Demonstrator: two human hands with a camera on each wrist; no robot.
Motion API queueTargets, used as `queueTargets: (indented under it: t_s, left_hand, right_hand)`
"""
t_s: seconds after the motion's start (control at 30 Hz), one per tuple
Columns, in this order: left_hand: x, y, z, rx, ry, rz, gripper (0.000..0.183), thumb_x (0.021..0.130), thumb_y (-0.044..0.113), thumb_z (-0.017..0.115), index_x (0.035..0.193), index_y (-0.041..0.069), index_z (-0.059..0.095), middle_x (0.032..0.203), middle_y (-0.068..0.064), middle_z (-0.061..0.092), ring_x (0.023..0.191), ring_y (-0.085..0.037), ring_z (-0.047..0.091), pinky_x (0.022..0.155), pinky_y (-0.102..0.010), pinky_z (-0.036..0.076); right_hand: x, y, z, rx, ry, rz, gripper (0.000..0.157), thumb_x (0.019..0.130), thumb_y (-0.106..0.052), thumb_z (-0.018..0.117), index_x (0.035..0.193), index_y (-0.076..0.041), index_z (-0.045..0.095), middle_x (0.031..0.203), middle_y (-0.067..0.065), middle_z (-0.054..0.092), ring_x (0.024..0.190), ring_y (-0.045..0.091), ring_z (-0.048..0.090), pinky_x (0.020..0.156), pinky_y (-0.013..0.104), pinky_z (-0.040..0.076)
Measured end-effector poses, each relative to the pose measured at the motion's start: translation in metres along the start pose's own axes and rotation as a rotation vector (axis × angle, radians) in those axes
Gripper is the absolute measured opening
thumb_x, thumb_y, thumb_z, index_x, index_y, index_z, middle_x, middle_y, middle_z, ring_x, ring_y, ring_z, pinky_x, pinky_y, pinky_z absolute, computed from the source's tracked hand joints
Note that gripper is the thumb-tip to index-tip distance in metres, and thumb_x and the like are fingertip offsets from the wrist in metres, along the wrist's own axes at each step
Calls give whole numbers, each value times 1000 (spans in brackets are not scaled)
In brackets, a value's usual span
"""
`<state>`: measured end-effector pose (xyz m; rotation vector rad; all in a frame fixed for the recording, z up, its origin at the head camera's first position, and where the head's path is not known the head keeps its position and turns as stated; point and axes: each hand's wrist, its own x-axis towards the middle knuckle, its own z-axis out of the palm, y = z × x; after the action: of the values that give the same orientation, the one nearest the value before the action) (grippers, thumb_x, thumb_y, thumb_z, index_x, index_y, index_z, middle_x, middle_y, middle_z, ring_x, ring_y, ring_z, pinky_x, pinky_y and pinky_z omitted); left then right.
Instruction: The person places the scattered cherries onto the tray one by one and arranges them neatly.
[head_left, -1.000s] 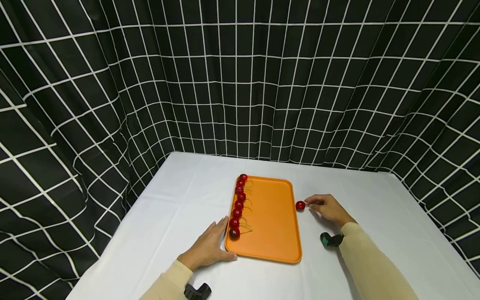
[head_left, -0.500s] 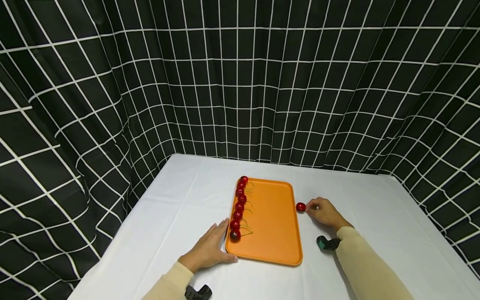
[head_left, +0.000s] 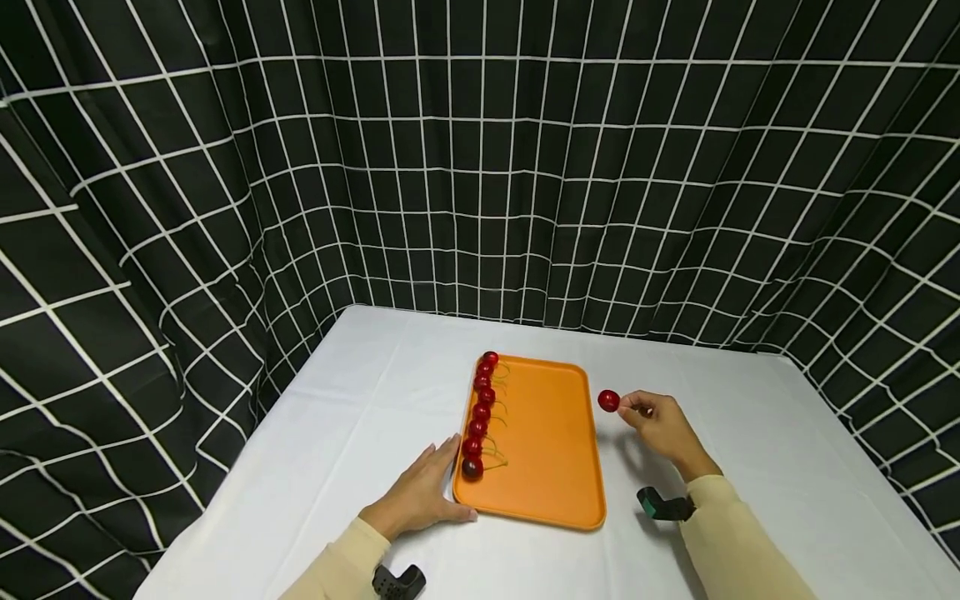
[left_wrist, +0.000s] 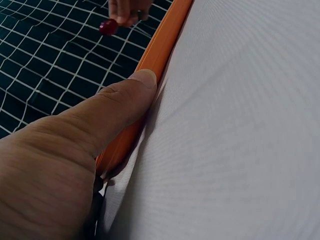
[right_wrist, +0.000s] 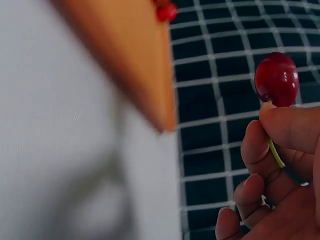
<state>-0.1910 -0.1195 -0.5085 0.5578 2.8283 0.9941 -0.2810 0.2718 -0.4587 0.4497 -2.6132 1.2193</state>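
An orange tray (head_left: 536, 450) lies on the white table, with several dark red cherries (head_left: 478, 428) lined up along its left edge, their stems toward the middle. My left hand (head_left: 420, 498) rests at the tray's near left corner, fingers stretched along the left side. Its thumb (left_wrist: 122, 97) touches the front rim. To the right of the tray, my right hand (head_left: 663, 429) pinches one cherry (right_wrist: 277, 80) by its green stem (right_wrist: 275, 154) between thumb and forefinger. That cherry hangs above the table, just off the tray's right edge.
A white cloth (head_left: 360, 400) covers the table. Black curtains with a white grid (head_left: 495, 167) surround its back and sides. Dark wrist devices (head_left: 663, 505) are strapped to both forearms.
The right hand took hold of the cherry's stem and lifted it off the table, where it lay beside the tray. My left hand and the tray stayed in place.
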Motion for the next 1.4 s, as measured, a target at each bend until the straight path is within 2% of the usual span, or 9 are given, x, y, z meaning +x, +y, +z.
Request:
queueTargets:
  t_s: [0.17,0.4,0.57,0.73,0.93,1.0,1.17,1.27,1.4]
  left_hand:
    - [2,0,-2,4,9,11,120,66,58,82,154,4,21,154,-16,26,139,-42,21,112,-52,22]
    - [3,-1,-5,21,-3,11,121,66,59,81,154,4,20,154,-16,25,140,-39,21,113,-51,19]
    - [8,3,-12,16,2,11,118,67,58,81,154,7,20,155,-14,26,139,-42,20,111,-53,22]
    - [9,4,-13,18,3,16,117,67,52,85,154,5,21,154,-15,27,140,-41,21,112,-51,21]
    - [7,3,-10,14,3,-2,116,66,50,86,153,5,23,154,-14,28,139,-42,22,112,-51,23]
    - [5,3,-10,2,5,-9,116,66,50,86,153,6,24,154,-14,28,138,-43,22,111,-53,24]
    - [2,1,-7,-19,3,-32,117,65,50,86,154,8,24,155,-12,27,139,-42,21,110,-55,23]
    - [0,-1,-4,-25,4,-39,117,64,50,86,154,9,24,154,-12,28,139,-42,22,110,-55,24]
    - [-1,-1,-2,-30,6,-39,116,64,50,86,154,9,25,154,-12,29,139,-43,22,109,-57,26]
  right_hand:
    - [-7,-32,3,57,23,-45,9,90,-7,66,85,0,67,72,3,59,63,14,48,52,24,40]
    - [-16,-70,21,17,-12,-140,8,88,-3,69,81,-5,67,73,-4,61,72,17,55,69,30,49]
    - [-19,-96,42,25,-63,-140,10,89,-3,69,80,-8,66,74,-6,60,74,19,52,70,38,47]
    - [-24,-116,67,32,-129,-123,10,90,-4,67,80,-7,66,75,-7,59,77,18,52,76,41,46]
    - [-36,-131,95,-3,-215,-107,11,90,-9,68,81,-13,66,75,-9,55,77,16,48,71,34,44]
    - [-40,-133,103,-22,-248,-98,12,91,-11,68,80,-16,65,73,-10,54,71,14,46,64,30,42]
    - [-47,-134,121,-26,-370,-139,15,92,-8,65,78,-13,65,64,-11,53,56,8,44,52,25,39]
    - [-50,-132,129,-41,-420,-159,18,90,-5,65,75,-13,64,61,-14,53,54,4,44,54,25,39]
    - [-54,-130,137,-68,-434,-158,20,88,-4,66,72,-15,63,59,-15,52,55,3,45,58,26,38]
